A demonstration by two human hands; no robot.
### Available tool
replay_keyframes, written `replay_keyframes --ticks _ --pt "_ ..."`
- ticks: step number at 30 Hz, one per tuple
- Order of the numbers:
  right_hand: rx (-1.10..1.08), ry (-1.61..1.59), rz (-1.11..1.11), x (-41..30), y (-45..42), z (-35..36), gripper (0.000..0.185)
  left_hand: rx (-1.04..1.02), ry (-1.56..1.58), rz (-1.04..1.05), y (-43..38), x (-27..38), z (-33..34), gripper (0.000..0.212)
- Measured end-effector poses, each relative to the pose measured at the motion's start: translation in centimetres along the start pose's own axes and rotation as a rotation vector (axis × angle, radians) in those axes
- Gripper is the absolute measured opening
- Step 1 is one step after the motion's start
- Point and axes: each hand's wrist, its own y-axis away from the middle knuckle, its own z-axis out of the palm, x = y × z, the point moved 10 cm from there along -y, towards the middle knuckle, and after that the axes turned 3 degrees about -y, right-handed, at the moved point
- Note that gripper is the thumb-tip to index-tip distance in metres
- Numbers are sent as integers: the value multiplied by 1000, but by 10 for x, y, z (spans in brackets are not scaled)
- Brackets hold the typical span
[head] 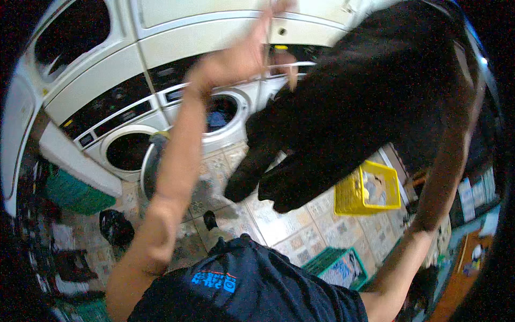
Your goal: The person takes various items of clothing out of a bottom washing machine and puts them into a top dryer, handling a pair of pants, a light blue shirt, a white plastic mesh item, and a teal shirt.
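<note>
A large black cloth item (346, 104), perhaps a garment, hangs in the air across the upper right, its lower ends dangling above the floor. My right arm (418, 241) reaches up along its right side. The right hand is lost in the dark at the upper right rim, where the cloth seems to be held up. My left hand (241, 60), blurred by motion, is raised left of the cloth with its fingers spread and nothing visible in it. Some of its fingertips are close to the cloth's left edge; whether they touch is unclear.
Front-loading machines (132, 151) line the far side, one with its round door (149, 169) swung out. A yellow basket (340, 199) with items stands on the tiled floor (277, 225). Nearer is a green basket (320, 261) of folded cloth. Another green container (76, 193) sits at left.
</note>
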Motion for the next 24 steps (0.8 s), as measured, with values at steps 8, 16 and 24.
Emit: replay_keyframes --ticks 8,16,24 --pt "401 -355 270 86 77 -26 35 -291 889 -330 155 101 218 64" --pt "-988 -207 793 118 253 122 60 -327 564 -696 200 77 131 42" --pt "-1464 -1049 700 -49 400 273 107 9 163 -778 208 57 43 45"
